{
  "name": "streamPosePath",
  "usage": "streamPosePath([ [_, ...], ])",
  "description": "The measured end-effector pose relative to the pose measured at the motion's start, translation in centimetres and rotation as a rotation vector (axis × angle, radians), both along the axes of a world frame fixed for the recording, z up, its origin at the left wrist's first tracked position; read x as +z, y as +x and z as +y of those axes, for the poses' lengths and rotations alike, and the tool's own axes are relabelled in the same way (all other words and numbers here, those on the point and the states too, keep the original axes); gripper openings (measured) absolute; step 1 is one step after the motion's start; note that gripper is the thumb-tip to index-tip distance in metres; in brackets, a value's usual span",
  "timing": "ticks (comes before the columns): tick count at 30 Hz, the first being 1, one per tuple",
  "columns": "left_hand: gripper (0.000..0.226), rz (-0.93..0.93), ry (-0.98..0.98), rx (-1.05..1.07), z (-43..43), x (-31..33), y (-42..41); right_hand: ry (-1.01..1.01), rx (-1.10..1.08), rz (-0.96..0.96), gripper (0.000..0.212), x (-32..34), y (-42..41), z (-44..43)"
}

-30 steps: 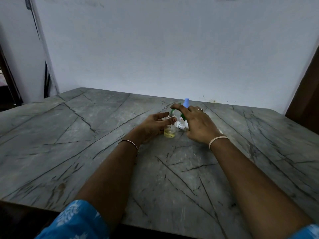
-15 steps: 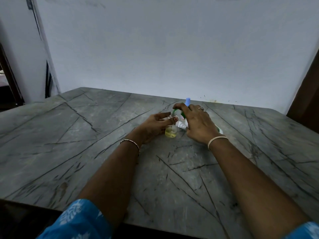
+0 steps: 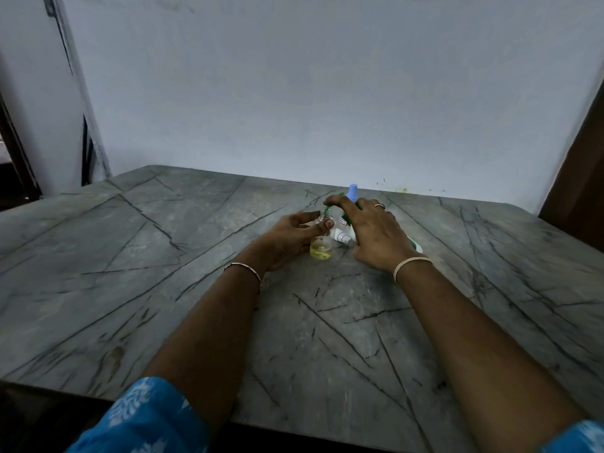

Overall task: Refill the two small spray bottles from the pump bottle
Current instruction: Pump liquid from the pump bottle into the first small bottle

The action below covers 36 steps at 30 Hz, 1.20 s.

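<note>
A small clear spray bottle [image 3: 321, 249] with a little yellow liquid stands uncapped at the table's middle. My left hand [image 3: 291, 237] grips its neck between thumb and fingers. My right hand [image 3: 369, 230] lies over the green pump bottle [image 3: 347, 220], its forefinger pressing the pump head [image 3: 330, 209], whose spout points at the small bottle's mouth. A blue-capped bottle [image 3: 353, 192] stands just behind my right hand. A small white sprayer top [image 3: 342, 237] lies on the table between both hands. Most of the pump bottle is hidden by my hand.
The grey veined stone table [image 3: 163, 273] runs to a white wall at the back. A dark doorway is at the far left and a brown door edge [image 3: 578, 197] at the right. The near table edge is just in front of my sleeves.
Almost nothing has moved; both hands keep their hold. My right forefinger sits slightly lower on the pump head.
</note>
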<state>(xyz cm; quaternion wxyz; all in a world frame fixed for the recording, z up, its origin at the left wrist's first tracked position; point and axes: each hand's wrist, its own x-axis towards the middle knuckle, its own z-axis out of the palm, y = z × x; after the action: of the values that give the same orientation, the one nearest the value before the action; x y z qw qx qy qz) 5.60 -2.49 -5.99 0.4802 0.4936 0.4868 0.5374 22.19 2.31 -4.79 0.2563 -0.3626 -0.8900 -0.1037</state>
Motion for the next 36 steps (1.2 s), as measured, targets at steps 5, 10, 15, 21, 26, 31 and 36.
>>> streamPosePath([
  [5, 0.041, 0.000, -0.013, 0.006, -0.1, 0.2, 0.0, 0.010, -0.003, 0.024, 0.071, 0.1, -0.6, 0.1],
  [10, 0.048, -0.002, -0.005, 0.028, -0.2, 0.1, 0.1, 0.036, -0.005, -0.005, 0.074, -0.1, 0.0, 0.1],
  [15, 0.055, 0.009, -0.020, 0.032, -0.2, 0.1, 0.2, 0.036, 0.000, -0.017, 0.079, -0.1, 0.5, -0.3],
  [21, 0.053, 0.006, -0.022, 0.032, -0.4, 0.3, 0.3, 0.016, -0.034, -0.004, 0.075, 0.0, -0.2, -0.1],
  [26, 0.047, 0.005, -0.025, 0.026, -0.5, 0.3, 0.4, 0.034, -0.042, 0.007, 0.075, -0.2, -0.6, 0.2],
  [31, 0.057, 0.006, -0.027, 0.037, -0.4, 0.2, 0.2, 0.053, -0.009, -0.039, 0.083, -0.2, 0.3, 0.0],
  [36, 0.059, 0.025, -0.024, 0.036, -0.4, 0.3, 0.3, 0.061, -0.021, -0.060, 0.086, -0.1, 0.5, -0.2],
])
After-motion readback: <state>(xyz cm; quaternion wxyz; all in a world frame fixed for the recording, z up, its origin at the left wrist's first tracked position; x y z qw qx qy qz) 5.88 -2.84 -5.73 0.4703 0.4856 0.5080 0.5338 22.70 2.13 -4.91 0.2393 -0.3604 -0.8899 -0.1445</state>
